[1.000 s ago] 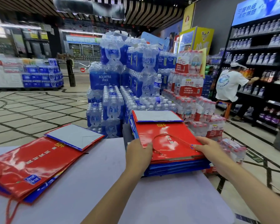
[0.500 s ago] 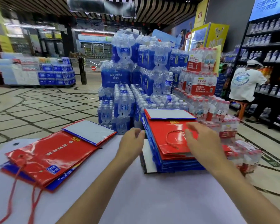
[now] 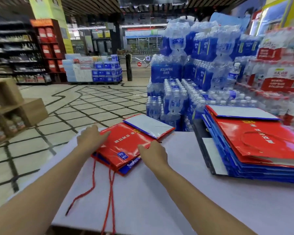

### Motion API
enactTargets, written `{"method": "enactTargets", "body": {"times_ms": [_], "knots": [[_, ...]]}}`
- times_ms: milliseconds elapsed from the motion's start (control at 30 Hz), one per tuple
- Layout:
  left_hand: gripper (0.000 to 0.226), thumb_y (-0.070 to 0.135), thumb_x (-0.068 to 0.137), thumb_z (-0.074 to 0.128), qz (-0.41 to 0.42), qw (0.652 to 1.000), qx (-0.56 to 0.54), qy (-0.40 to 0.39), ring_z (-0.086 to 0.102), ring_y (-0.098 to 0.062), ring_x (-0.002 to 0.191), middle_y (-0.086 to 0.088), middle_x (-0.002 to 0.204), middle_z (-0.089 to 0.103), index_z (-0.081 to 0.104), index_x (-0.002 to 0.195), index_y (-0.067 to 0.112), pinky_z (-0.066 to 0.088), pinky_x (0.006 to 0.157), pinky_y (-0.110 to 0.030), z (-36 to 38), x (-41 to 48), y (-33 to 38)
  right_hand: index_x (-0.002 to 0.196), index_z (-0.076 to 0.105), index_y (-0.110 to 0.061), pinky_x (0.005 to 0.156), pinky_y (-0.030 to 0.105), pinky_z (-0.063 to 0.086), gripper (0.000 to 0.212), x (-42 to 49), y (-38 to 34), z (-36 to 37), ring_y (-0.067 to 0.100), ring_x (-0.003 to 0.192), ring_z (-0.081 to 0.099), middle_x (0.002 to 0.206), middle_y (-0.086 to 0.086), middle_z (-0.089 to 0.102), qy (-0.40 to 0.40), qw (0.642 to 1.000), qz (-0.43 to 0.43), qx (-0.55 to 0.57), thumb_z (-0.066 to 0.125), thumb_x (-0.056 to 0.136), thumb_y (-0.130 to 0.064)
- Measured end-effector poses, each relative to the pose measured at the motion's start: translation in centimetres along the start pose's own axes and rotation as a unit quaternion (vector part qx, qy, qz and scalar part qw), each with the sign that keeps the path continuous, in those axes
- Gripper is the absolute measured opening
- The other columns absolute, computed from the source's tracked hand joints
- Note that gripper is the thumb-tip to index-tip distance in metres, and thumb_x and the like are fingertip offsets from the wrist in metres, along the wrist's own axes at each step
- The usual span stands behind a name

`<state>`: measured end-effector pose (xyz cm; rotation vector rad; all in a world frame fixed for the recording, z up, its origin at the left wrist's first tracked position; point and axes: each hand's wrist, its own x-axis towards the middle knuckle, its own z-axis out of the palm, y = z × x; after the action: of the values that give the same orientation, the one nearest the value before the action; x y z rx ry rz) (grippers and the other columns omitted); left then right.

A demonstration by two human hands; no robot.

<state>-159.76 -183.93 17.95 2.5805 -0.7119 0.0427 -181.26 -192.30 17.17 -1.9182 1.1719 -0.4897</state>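
Note:
A small pile of flat red and blue paper bags (image 3: 126, 146) lies on the pale table (image 3: 176, 192), left of centre. Its red cord handles (image 3: 109, 187) trail toward me over the table. My left hand (image 3: 90, 139) rests with straight fingers on the pile's left edge. My right hand (image 3: 153, 153) touches the pile's right edge, back of the hand up. A taller stack of the same flat bags (image 3: 261, 146) sits at the table's right, away from both hands.
Shrink-wrapped packs of blue-labelled water bottles (image 3: 173, 73) rise just beyond the table, with red-labelled packs (image 3: 278, 78) to their right. A wooden display crate with jars (image 3: 7, 107) stands at the left. Tiled floor and store shelves (image 3: 15, 53) lie beyond.
Both hands left the tall right stack and moved left onto the small pile. My view swung left, so the right stack now sits at the frame's right.

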Motion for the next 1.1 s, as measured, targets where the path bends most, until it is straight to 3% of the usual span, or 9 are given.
{"method": "enactTargets", "body": {"times_ms": [100,200,333,400,533,633,733,900,1100], "knots": [[0.082,0.076,0.078,0.052,-0.021,0.999,0.003,-0.038,0.054,-0.032,0.118,-0.011,0.129,0.059,0.050,0.132,0.015,0.044,0.096,-0.041,1.3,0.8,-3.0,0.131,0.048,-0.009,0.094,0.033,0.045,0.055,1.1,-0.8,2.9,0.028,0.118,0.056,0.132,0.010,0.056,0.026,0.999,0.026,0.026,0.062,0.089,-0.041],[0.067,0.066,0.081,0.059,0.027,0.999,-0.030,0.023,0.054,-0.034,0.112,-0.014,0.119,0.063,0.059,0.123,0.013,0.044,0.092,-0.041,2.5,0.3,-3.7,0.129,0.048,-0.010,0.085,0.030,0.044,0.051,1.9,-1.6,4.0,0.028,0.115,0.057,0.132,0.011,0.055,0.028,0.998,0.046,0.028,0.066,0.087,-0.035],[0.066,0.064,0.084,0.053,0.007,0.999,0.008,0.044,0.047,-0.036,0.118,-0.017,0.123,0.057,0.057,0.125,0.013,0.039,0.096,-0.042,3.0,-0.5,-4.0,0.125,0.050,-0.012,0.075,0.027,0.037,0.044,2.6,-1.5,4.4,0.027,0.112,0.058,0.129,0.009,0.055,0.038,0.998,0.049,0.007,0.065,0.087,-0.028],[0.068,0.065,0.085,0.051,-0.018,0.998,0.020,0.055,0.045,-0.037,0.119,-0.020,0.125,0.055,0.055,0.126,0.011,0.038,0.098,-0.043,2.9,-0.8,-4.7,0.128,0.051,-0.012,0.080,0.028,0.040,0.047,2.6,-1.5,4.8,0.026,0.115,0.057,0.131,0.008,0.055,0.030,0.999,0.030,0.009,0.067,0.087,-0.029],[0.071,0.065,0.085,0.050,-0.055,0.993,0.033,0.095,0.045,-0.040,0.118,-0.024,0.122,0.056,0.057,0.120,0.004,0.040,0.094,-0.044,2.1,-1.5,-7.4,0.141,0.048,-0.014,0.105,0.033,0.041,0.060,2.5,-2.0,6.3,0.022,0.129,0.049,0.143,0.004,0.051,-0.008,0.999,-0.040,0.003,0.068,0.087,-0.032],[0.067,0.064,0.084,0.049,-0.076,0.990,0.042,0.113,0.051,-0.041,0.109,-0.023,0.112,0.061,0.061,0.111,0.004,0.044,0.091,-0.045,0.9,-2.1,-10.2,0.141,0.048,-0.019,0.108,0.039,0.037,0.061,2.3,-2.8,7.9,0.023,0.128,0.049,0.142,0.002,0.053,-0.034,0.995,-0.084,-0.037,0.067,0.087,-0.040],[0.047,0.053,0.087,0.048,-0.064,0.989,0.028,0.129,0.055,-0.041,0.097,-0.020,0.096,0.066,0.066,0.095,0.010,0.045,0.082,-0.041,0.0,-2.9,-12.4,0.141,0.048,-0.023,0.107,0.039,0.033,0.060,2.0,-3.4,9.3,0.023,0.127,0.050,0.139,0.000,0.055,-0.035,0.991,-0.102,-0.074,0.065,0.088,-0.044],[0.032,0.044,0.087,0.051,-0.068,0.988,0.015,0.141,0.056,-0.037,0.085,-0.012,0.079,0.066,0.066,0.078,0.018,0.045,0.073,-0.037,-0.9,-3.8,-12.4,0.146,0.039,-0.021,0.105,0.042,0.043,0.066,2.2,-3.4,9.8,0.024,0.125,0.053,0.140,0.004,0.054,-0.026,0.996,-0.078,0.026,0.069,0.088,-0.031],[0.027,0.030,0.089,0.047,-0.063,0.985,0.040,0.158,0.059,-0.036,0.087,-0.012,0.083,0.066,0.066,0.085,0.012,0.038,0.080,-0.039,-0.5,-4.7,-10.0,0.141,0.047,-0.023,0.095,0.041,0.053,0.056,2.4,-2.8,9.5,0.022,0.117,0.059,0.135,0.002,0.058,0.002,0.990,-0.075,0.122,0.069,0.089,-0.024]]}}
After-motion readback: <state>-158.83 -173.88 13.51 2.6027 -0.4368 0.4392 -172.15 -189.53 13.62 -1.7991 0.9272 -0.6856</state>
